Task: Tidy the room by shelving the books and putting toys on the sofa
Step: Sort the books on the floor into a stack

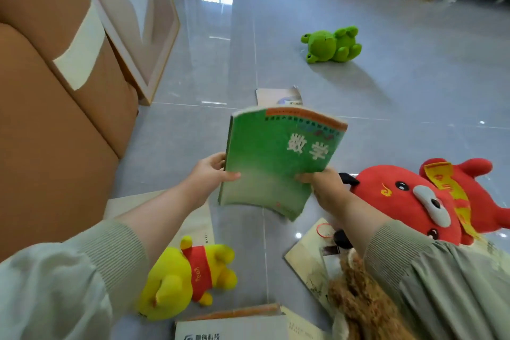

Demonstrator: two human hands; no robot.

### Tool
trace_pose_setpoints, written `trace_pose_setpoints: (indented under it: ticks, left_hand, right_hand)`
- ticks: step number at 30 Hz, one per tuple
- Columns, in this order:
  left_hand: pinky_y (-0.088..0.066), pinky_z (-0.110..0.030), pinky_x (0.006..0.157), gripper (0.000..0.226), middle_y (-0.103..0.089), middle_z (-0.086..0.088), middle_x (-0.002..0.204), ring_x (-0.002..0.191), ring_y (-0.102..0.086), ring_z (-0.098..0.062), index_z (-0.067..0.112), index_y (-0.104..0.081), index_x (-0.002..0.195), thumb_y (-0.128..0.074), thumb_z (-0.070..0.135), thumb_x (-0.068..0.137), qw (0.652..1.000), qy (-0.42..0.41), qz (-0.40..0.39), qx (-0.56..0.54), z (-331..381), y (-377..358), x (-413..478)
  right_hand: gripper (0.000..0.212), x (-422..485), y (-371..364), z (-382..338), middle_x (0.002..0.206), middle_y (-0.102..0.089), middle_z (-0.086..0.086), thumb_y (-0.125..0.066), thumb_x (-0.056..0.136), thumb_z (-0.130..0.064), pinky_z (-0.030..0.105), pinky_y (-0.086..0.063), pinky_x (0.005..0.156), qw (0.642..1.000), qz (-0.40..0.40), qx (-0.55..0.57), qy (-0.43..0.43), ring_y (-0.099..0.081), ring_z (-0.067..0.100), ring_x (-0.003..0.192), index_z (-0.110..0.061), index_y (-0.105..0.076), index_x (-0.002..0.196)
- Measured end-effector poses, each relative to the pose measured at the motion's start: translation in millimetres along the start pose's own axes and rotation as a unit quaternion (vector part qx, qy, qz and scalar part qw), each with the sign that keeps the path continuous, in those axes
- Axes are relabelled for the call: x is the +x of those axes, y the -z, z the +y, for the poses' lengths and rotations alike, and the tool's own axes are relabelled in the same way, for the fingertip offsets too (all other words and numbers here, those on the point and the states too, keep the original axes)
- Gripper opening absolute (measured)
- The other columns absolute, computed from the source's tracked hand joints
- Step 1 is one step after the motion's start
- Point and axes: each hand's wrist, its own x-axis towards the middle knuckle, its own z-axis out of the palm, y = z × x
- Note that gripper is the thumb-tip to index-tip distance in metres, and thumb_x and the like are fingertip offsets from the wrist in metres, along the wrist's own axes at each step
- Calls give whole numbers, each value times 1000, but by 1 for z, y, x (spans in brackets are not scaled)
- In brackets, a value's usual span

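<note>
One wide-angle camera, worn on the person's head, looks forward and steeply down at the tiled floor [400,85]. The left hand [211,174] and right hand [324,183], gripping a green book [276,163], lie close below it; the sofa [41,132] runs along the left.

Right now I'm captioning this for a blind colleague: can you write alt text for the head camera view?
A person's left hand and right hand hold a green book above a grey tiled floor. Scattered on it are a yellow bear plush, a red plush, a green frog plush and other books; a brown sofa stands at left.
</note>
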Motion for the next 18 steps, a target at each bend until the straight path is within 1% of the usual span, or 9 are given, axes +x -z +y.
trace_pose_setpoints:
  ticks: [3,6,8,10,12,14,15,16,18]
  left_hand:
    - [-47,-29,86,44,-66,-6,113,105,-62,-23,10,-61,117,-69,-7,77,998,-2,8,68,-1,-12,-2]
    - [-43,-30,83,22,-61,-7,102,97,-55,-21,11,-63,98,-66,-4,82,986,10,72,148,-10,-23,-4]
    - [-40,-26,79,23,-58,-8,107,101,-52,-21,6,-61,110,-61,0,88,982,9,112,149,-18,-29,-5]
    - [-38,-22,78,29,-61,-12,113,107,-54,-24,1,-60,119,-61,5,90,970,-9,161,180,-24,-38,-8]
    - [-38,-24,77,28,-65,-16,112,107,-59,-30,1,-65,114,-62,14,90,949,-40,208,235,-29,-50,-15]
    - [-44,-28,77,28,-68,-15,109,103,-61,-32,5,-68,110,-62,24,91,936,-63,232,256,-26,-66,-26]
    - [-48,-31,81,29,-69,-14,107,101,-62,-32,7,-69,108,-61,29,91,932,-74,239,263,-22,-72,-30]
    - [-50,-35,84,31,-69,-13,106,99,-62,-32,9,-69,106,-60,34,91,928,-79,248,266,-19,-78,-36]
    - [-51,-40,87,33,-69,-12,103,98,-62,-33,10,-69,104,-59,39,90,925,-90,263,258,-6,-91,-53]
  right_hand:
    - [30,-9,0,11,103,-66,13,-59,80,18,39,-51,80,999,17,28,-9,-63,31,95,-3,-62,100]
    - [22,-13,-4,26,97,-63,11,-63,80,12,43,-51,84,999,45,5,-22,-60,28,91,-9,-61,86]
    - [20,-11,-6,31,93,-63,10,-65,81,6,48,-51,89,997,70,-19,-25,-59,28,89,-12,-59,78]
    - [8,-13,-10,30,94,-63,12,-64,84,1,48,-50,91,995,87,-45,-13,-59,30,91,-6,-61,84]
    - [2,-19,-12,29,87,-63,11,-61,87,-5,46,-51,88,989,109,-95,11,-58,32,91,-3,-61,88]
    - [11,-29,-12,27,71,-55,5,-58,89,-8,42,-50,78,986,126,-107,31,-56,30,83,-7,-55,79]
    - [11,-34,-11,25,69,-53,5,-58,90,-10,38,-48,72,985,131,-107,43,-55,28,79,-5,-57,80]
    - [11,-41,-8,22,69,-53,5,-58,91,-12,35,-46,67,983,136,-114,55,-54,26,76,-2,-61,87]
    - [20,-56,3,17,78,-60,9,-59,92,-18,30,-41,65,979,134,-125,90,-55,25,75,0,-65,101]
